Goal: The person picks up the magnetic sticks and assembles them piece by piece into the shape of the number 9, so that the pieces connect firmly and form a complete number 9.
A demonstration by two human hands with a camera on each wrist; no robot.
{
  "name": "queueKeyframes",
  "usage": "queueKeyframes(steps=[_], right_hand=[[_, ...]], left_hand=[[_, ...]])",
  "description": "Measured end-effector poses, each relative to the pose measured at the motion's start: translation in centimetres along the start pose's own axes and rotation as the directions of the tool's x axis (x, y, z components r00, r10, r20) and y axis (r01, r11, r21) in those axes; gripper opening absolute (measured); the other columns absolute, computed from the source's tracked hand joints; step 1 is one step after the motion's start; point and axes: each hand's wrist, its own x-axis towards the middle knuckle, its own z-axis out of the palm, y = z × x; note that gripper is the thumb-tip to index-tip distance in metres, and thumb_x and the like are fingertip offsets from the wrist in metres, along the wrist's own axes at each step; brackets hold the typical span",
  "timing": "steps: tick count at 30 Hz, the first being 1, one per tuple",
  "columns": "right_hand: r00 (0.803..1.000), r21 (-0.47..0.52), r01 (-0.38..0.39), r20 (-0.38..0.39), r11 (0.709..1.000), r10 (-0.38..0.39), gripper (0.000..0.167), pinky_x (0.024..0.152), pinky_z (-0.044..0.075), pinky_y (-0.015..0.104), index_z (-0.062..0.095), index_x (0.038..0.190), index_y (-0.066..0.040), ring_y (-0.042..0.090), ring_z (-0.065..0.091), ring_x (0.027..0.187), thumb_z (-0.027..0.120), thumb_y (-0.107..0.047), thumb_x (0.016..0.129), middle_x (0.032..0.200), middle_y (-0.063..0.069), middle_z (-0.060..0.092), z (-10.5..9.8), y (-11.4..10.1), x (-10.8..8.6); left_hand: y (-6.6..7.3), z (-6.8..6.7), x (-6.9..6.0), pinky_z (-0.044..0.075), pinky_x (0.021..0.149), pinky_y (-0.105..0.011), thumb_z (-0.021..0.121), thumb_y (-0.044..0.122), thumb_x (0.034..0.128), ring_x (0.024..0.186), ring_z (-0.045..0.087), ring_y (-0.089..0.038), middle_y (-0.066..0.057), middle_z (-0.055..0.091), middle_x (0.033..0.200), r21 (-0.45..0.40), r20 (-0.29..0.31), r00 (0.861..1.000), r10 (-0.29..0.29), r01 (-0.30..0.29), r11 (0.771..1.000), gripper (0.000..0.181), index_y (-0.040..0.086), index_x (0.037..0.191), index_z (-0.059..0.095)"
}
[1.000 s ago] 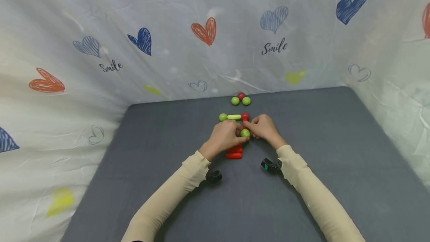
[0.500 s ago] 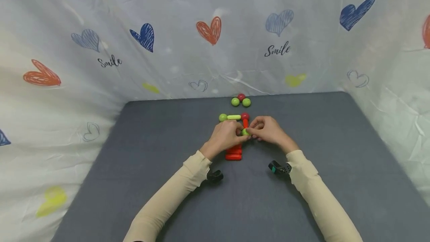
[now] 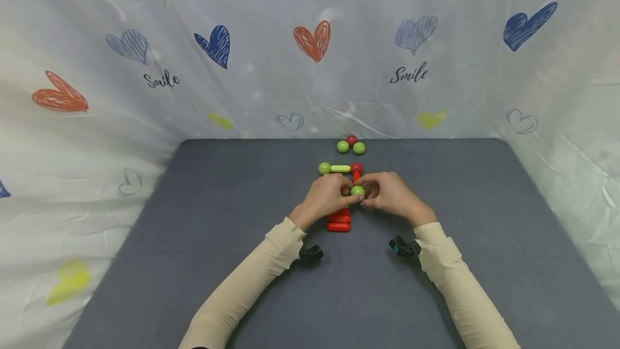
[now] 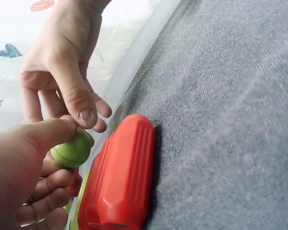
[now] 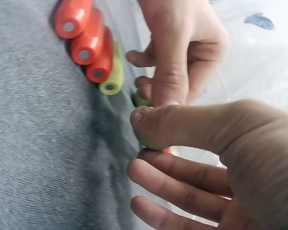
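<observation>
My left hand (image 3: 326, 193) pinches a green ball (image 3: 357, 191) between thumb and fingers. From the other side my right hand (image 3: 392, 194) holds the same ball; in the right wrist view its thumb (image 5: 156, 120) lies over the ball and a finger sits below. Just beyond, a red rod (image 3: 356, 176) runs from near this ball up to a red ball (image 3: 356, 167). A yellow-green rod (image 3: 340, 168) joins that red ball to another green ball (image 3: 324, 168) on the left. Whether the red rod touches the held ball is hidden by fingers.
Several red rods (image 3: 338, 227) lie side by side below my left hand, with a yellow-green rod (image 5: 113, 79) beside them. Two green balls (image 3: 343, 146) and a red ball (image 3: 351, 140) sit near the back edge of the grey table (image 3: 232, 203), before a printed curtain (image 3: 261, 69).
My right hand has moved from beside the red rod onto the green ball, its thumb and finger now spread around it. The left hand keeps its pinch. The head view has shifted slightly.
</observation>
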Motion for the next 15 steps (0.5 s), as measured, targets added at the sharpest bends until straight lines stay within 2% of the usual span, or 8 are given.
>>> queueKeyframes(steps=[4,8,11,15], right_hand=[[0.999,-0.04,0.016,-0.043,0.999,-0.018,0.038,0.063,0.055,0.033,0.073,0.116,-0.011,0.015,0.067,0.071,0.083,-0.002,0.08,0.088,0.003,0.071,0.7,0.1,0.1],[0.999,-0.056,0.004,-0.052,0.998,-0.007,0.038,0.065,0.055,0.034,0.073,0.116,-0.011,0.015,0.066,0.073,0.082,-0.002,0.081,0.089,0.003,0.071,0.9,0.3,0.3],[0.998,-0.06,-0.019,-0.055,0.998,0.016,0.038,0.065,0.055,0.035,0.074,0.116,-0.011,0.015,0.065,0.074,0.082,-0.002,0.08,0.091,0.003,0.071,0.7,0.3,0.4],[0.998,-0.072,-0.037,-0.05,0.997,0.033,0.038,0.067,0.055,0.036,0.075,0.115,-0.012,0.015,0.065,0.074,0.082,-0.001,0.08,0.09,0.003,0.071,0.7,0.3,0.2]], left_hand=[[-0.7,-0.3,-0.6,0.037,0.049,-0.024,0.07,0.048,0.0918,0.052,0.047,-0.006,0.01,0.054,0.062,-0.101,-0.01,1.0,0.008,-0.009,0.995,0.028,0.021,0.086,0.074],[-2.0,-1.6,-1.4,0.046,0.059,-0.025,0.071,0.038,0.094,0.064,0.056,-0.004,0.011,0.063,0.075,-0.202,-0.009,1.0,-0.026,0.024,0.979,0.021,0.019,0.099,0.078],[-3.0,-2.4,-1.7,0.05,0.068,-0.026,0.073,0.029,0.0917,0.074,0.06,-0.004,0.01,0.068,0.084,-0.203,0.048,0.998,-0.041,0.05,0.978,0.018,0.016,0.104,0.078],[-3.8,-2.7,-2.0,0.051,0.076,-0.027,0.075,0.025,0.0886,0.083,0.063,-0.005,0.008,0.071,0.094,-0.2,0.144,0.989,-0.029,0.058,0.978,0.02,0.015,0.106,0.078]])
